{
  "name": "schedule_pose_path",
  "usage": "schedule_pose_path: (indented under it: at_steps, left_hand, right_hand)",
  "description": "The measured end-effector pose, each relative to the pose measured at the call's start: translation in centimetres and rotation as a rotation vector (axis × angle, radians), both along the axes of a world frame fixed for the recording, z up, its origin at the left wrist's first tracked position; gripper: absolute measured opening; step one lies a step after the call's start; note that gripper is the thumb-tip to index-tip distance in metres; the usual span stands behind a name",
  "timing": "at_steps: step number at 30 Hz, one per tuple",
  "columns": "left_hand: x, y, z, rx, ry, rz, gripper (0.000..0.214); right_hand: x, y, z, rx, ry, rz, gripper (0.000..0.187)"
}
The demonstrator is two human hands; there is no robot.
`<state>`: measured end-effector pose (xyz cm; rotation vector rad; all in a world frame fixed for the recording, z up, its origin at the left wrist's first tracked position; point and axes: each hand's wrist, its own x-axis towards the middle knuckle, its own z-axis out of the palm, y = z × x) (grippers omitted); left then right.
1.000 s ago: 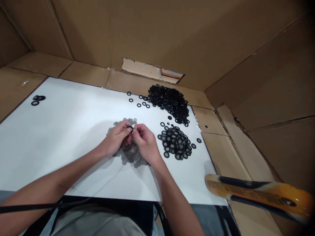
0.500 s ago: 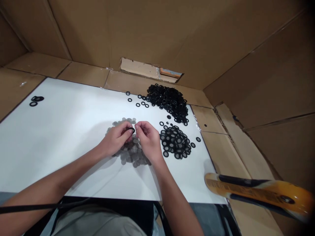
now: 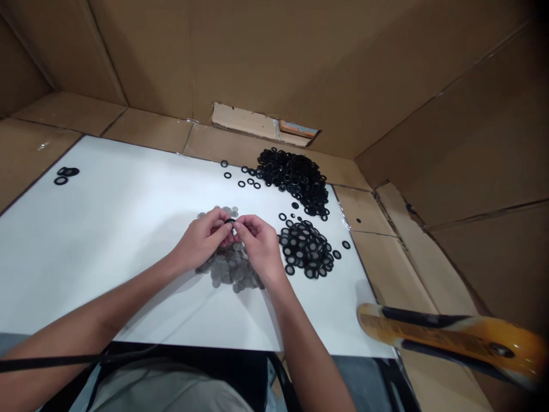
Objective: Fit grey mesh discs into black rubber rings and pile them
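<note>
Between my two hands is a small black ring (image 3: 230, 221), partly covered by fingers. My left hand (image 3: 210, 232) pinches it from the left side. From the right, my right hand (image 3: 257, 236) is closed, thumb and fingertips at the ring; whether a disc is also between them cannot be made out. Beneath both hands lies a loose pile of thin grey discs (image 3: 234, 269). Just right of my right hand is a heap of black rings with grey mesh centres (image 3: 306, 249).
A large pile of black rings (image 3: 294, 177) sits at the back right, with several strays beside it. A few rings (image 3: 61, 180) lie far left on the white board (image 3: 120, 189). Cardboard walls (image 3: 274, 57) surround it. A yellow-and-black tool handle (image 3: 437, 329) juts in at right.
My right hand has closed in on the black ring, so its fingertips now meet my left hand's there. The ring has tilted and shows less. The piles look the same.
</note>
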<state>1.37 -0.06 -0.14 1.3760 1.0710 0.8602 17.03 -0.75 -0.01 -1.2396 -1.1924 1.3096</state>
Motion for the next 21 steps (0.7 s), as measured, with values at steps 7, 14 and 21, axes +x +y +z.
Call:
schedule_pose_path:
  at_steps: [7, 14, 21]
  left_hand:
    - [-0.01, -0.21, 0.2, 0.068, 0.177, -0.001, 0.016]
    - [-0.1, -0.32, 0.08, 0.052, 0.163, 0.006, 0.017]
    - [-0.07, -0.31, 0.05, 0.022, 0.112, 0.032, 0.019]
  right_hand:
    - [-0.56, -0.59, -0.58, 0.044, -0.158, -0.02, 0.012]
    - [-0.76, -0.77, -0.07, 0.007, -0.153, -0.064, 0.011]
    - [-0.19, -0.41, -0.07, -0.025, -0.044, -0.047, 0.014]
